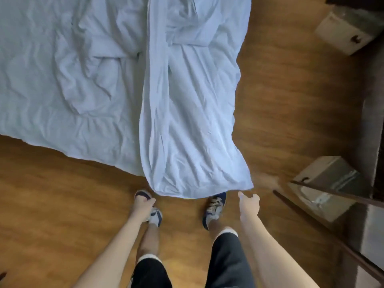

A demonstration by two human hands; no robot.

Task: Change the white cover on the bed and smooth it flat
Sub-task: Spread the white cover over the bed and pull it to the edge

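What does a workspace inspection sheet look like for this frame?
Surface: bed in wrinkled white sheet.
Job's things: white cover lies rumpled along the bed's right side, its end hanging toward the wooden floor.
Clutter: two cardboard boxes at right.
Hands: left hand curled, holding nothing visible; right hand open, just short of the cover's corner.
Cables: nothing seen.
Surroundings: dark furniture at right edge.

White cover (187, 121), brown wooden floor (62, 194)
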